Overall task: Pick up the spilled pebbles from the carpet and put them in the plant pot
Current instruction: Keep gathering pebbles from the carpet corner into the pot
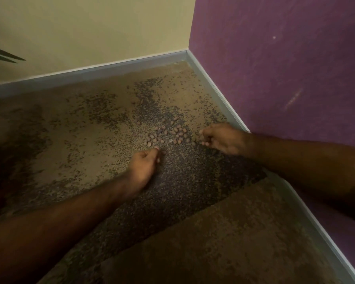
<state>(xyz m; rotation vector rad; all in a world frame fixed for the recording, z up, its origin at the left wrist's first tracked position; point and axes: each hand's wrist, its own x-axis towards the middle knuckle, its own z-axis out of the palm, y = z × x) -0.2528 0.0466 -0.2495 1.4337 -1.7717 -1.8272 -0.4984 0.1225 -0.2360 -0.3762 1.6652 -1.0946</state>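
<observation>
The pebbles lie in a loose cluster on the speckled carpet, near the corner where the yellow wall meets the purple wall. The left hand has its fingers curled and pinches a pebble at the cluster's near edge. The right hand is just beside the cluster with fingers bent down; I cannot tell if it holds any.

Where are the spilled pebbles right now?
In the head view the pebbles lie in a loose cluster on the carpet near the room corner, between the left hand and the right hand.
</observation>
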